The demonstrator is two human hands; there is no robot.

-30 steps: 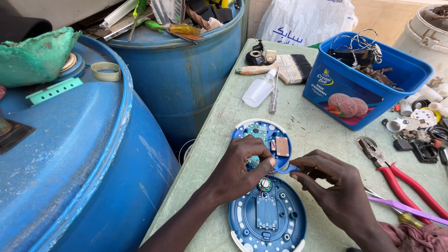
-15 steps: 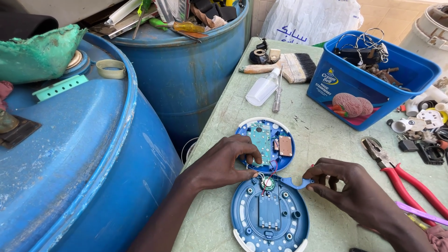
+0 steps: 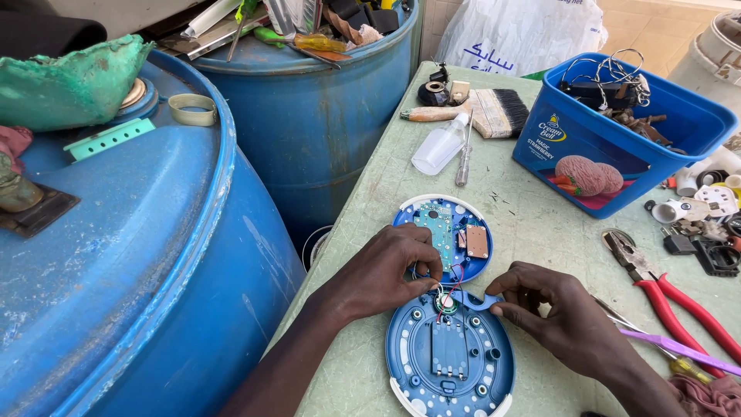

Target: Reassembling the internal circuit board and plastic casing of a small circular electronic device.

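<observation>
Low in the middle of the frame, on the pale green counter: a round blue device opened into two halves. Upper half carrying a green circuit board and a small brown part; lower half showing an empty battery bay, thin red and white wires running between the two.

Left hand reaching in from lower left, forearm slanted up across the counter edge, palm down, fingers curled, thumb and fingertips pinched together at the wires where the halves meet. Right hand entering from lower right, knuckles up, fingers bent inward, thumb and forefinger closed on a small blue tab at the lower half's top rim.

Right of the hands: red-handled pliers and a purple-handled tool lying flat. Upper right: blue tub holding cables and rusty bits. Above the device: clear bottle, screwdriver, paintbrush. Left side of the frame filled by two blue drums, cluttered on top.
</observation>
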